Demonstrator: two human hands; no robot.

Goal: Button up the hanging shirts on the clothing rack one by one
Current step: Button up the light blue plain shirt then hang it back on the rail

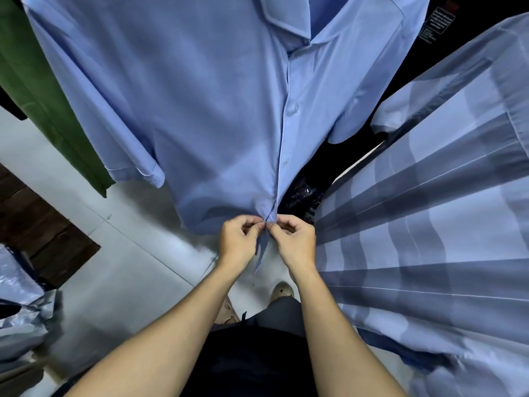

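White floor tiles (pixel 120 242) lie below. Fingers (pixel 259 224) of both hands, left hand (pixel 239 243) and right hand (pixel 294 242), pinch the blue shirt (pixel 200 110) placket at its hem, probably its last button; upper buttons look fastened. The plaid shirt (pixel 429 224) at right waits.

pale tiled floor (pixel 120 224), plastic bags (pixel 20 310) (crumpled)

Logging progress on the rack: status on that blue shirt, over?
Left hand and right hand both pinching the placket at the hem of the blue shirt. Upper buttons look closed. Plaid shirt hangs close alongside, not obstructing.
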